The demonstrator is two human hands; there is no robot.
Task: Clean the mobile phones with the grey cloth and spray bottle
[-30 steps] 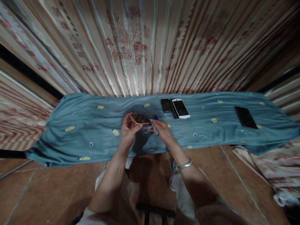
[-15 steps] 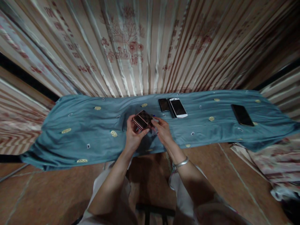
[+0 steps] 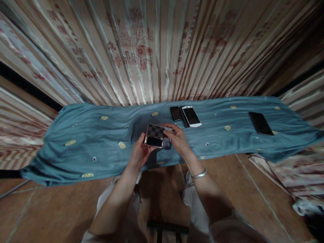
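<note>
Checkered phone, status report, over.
Both hands on checkered phone: left hand grips its lower edge, right hand its side. Held above blue cloth. Nothing obstructing.

Folded phone [image 3: 154, 135] now checkered side up.

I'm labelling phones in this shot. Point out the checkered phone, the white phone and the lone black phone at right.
checkered phone [image 3: 154, 131]: head view, its patterned back.
white phone [image 3: 191, 116]: head view, its dark screen.
lone black phone [image 3: 260, 123]: head view, its screen.
</note>
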